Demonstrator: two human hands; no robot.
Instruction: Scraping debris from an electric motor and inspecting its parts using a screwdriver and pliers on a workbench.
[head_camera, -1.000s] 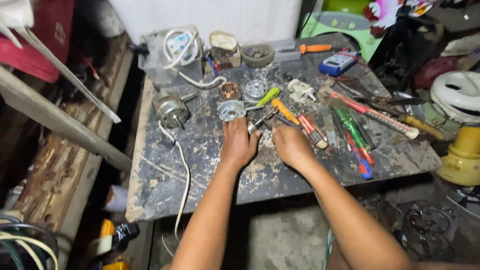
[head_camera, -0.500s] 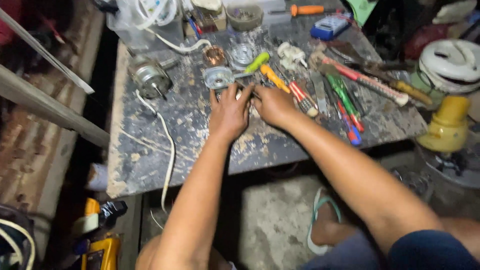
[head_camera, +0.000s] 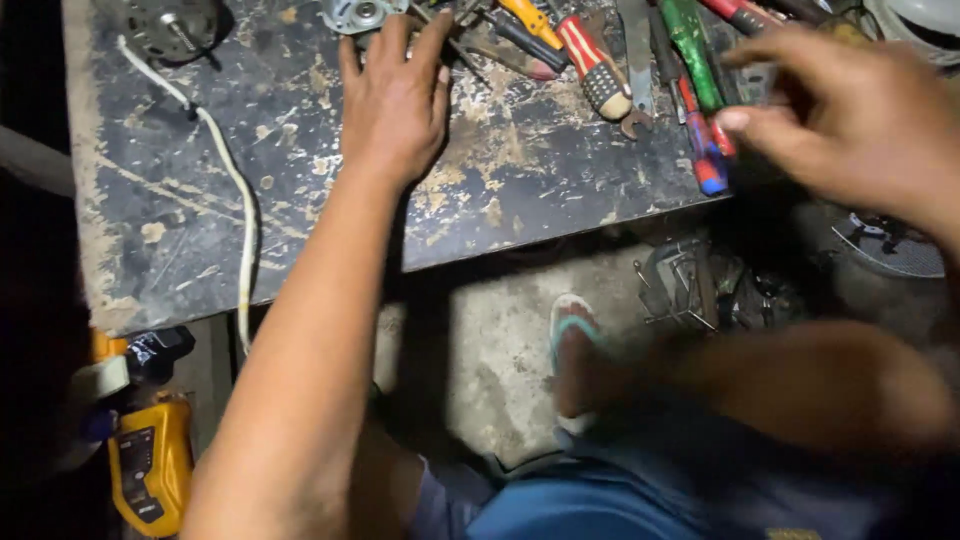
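Observation:
My left hand lies flat on the worn dark workbench, fingers spread and pointing at a round metal motor part at the top edge. Its fingertips touch or nearly touch that part; it grips nothing. My right hand hovers blurred at the right, off the bench's corner, fingers apart and empty, near the red and blue tool handles. A red-and-black screwdriver handle and a wrench lie between the hands.
A white cable runs from a small motor across the bench and over its front edge. A yellow meter-like device sits low left. My sandalled foot rests on concrete floor beside metal scrap.
The view has tilted down and closer. My right hand has left the bench middle and swung out to the right; my left hand stays flat near the round metal part.

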